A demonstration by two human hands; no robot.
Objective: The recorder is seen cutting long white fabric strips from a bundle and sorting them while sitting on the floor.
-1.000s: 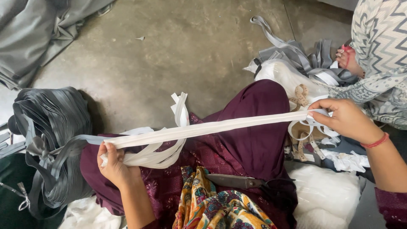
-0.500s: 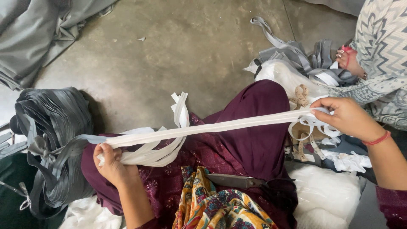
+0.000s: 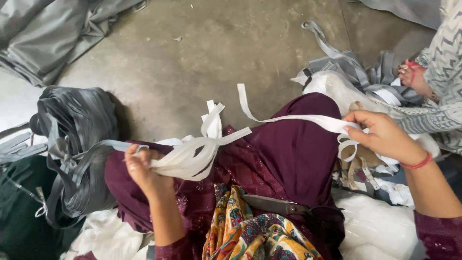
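My left hand [image 3: 144, 171] is shut on a bunch of cut white fabric strips [image 3: 192, 154], held over my left thigh with their ends fanning up and to the right. My right hand [image 3: 385, 135] pinches one long white strip [image 3: 298, 119] that runs left across my maroon-clad knee [image 3: 288, 154]. Its free end [image 3: 240, 96] curls up in the air, apart from the bunch. More white strip loops [image 3: 347, 147] hang below my right hand. A pair of grey scissors [image 3: 276, 204] lies on my lap.
A tied bundle of grey strips [image 3: 77, 144] lies at my left, with grey fabric [image 3: 43, 43] heaped at the top left. Another person's hand [image 3: 413, 77] rests on grey strips [image 3: 356, 67] over a white sack [image 3: 332, 86] at the right. Bare concrete floor [image 3: 202, 53] lies ahead.
The white strip that stretched taut between both hands no longer joins them. Its left end now hangs free, and my left hand keeps only the loose bunch.
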